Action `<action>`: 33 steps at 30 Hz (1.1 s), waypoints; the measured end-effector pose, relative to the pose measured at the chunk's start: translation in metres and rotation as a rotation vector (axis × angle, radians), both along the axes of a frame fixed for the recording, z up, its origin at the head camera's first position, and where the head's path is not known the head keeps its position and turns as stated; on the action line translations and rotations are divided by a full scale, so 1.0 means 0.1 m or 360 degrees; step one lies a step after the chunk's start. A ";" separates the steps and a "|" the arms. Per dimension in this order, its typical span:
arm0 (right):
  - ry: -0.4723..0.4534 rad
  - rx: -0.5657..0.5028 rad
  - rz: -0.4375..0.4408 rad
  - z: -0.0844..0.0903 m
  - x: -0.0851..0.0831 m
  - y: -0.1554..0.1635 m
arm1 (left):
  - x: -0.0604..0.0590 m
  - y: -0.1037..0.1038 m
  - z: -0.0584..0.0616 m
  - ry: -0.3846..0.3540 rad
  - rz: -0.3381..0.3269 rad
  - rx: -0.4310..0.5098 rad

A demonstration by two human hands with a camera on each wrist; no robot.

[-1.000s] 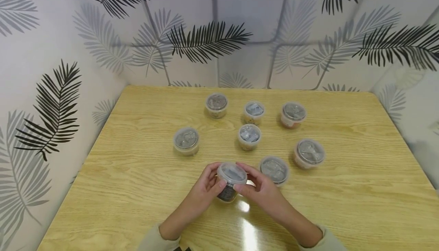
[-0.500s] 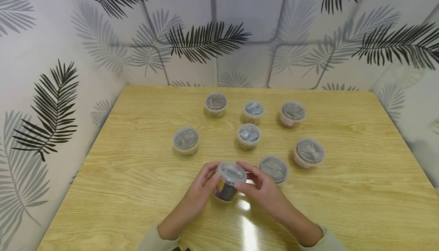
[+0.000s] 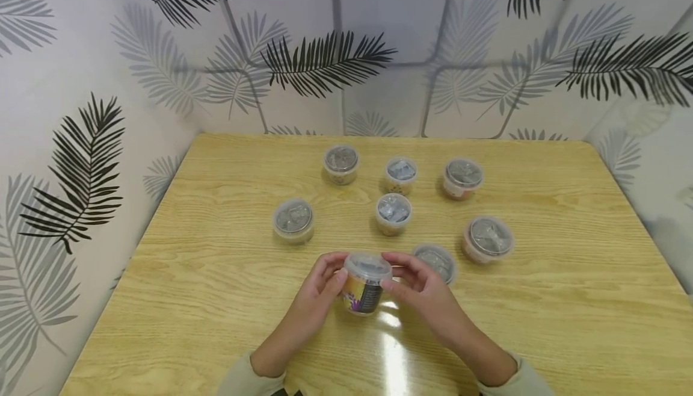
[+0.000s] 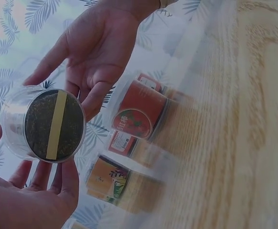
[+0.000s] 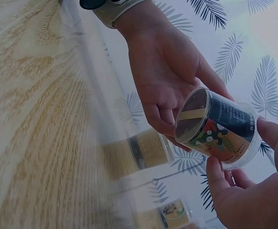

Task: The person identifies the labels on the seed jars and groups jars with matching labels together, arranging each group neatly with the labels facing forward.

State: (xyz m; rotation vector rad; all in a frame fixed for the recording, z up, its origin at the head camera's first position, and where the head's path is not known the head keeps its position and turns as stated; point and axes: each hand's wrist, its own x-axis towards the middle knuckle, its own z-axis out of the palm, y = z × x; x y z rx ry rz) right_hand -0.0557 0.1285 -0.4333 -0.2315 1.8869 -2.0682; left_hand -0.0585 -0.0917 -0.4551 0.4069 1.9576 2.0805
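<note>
Cradling lidded tub (image 3: 364,283) between both hands' curled grips, upright, lid toward wall.

Both forearms reach forward from pale sleeves and angle inward, so the two hands meet in front of the body. The left hand (image 3: 314,297) is turned palm-inward, its fingers curled and its thumb raised opposite them in a light grip. The right hand (image 3: 428,290) mirrors it, palm facing left, fingers bent at the knuckles and fingertips (image 3: 391,259) pointing toward the other hand. In the wrist views both palms look cupped and relaxed, though how firmly the fingertips press is hard to judge.
</note>
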 end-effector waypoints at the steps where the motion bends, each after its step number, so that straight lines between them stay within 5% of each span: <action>1: 0.0011 -0.0016 0.0000 0.00 0.00 0.00 | 0.00 0.00 0.00 -0.0001 -0.0003 0.0010; 33: 0.0051 -0.0063 0.0150 -0.02 0.02 -0.05 | 0.00 0.04 -0.03 -0.0078 -0.0318 0.0135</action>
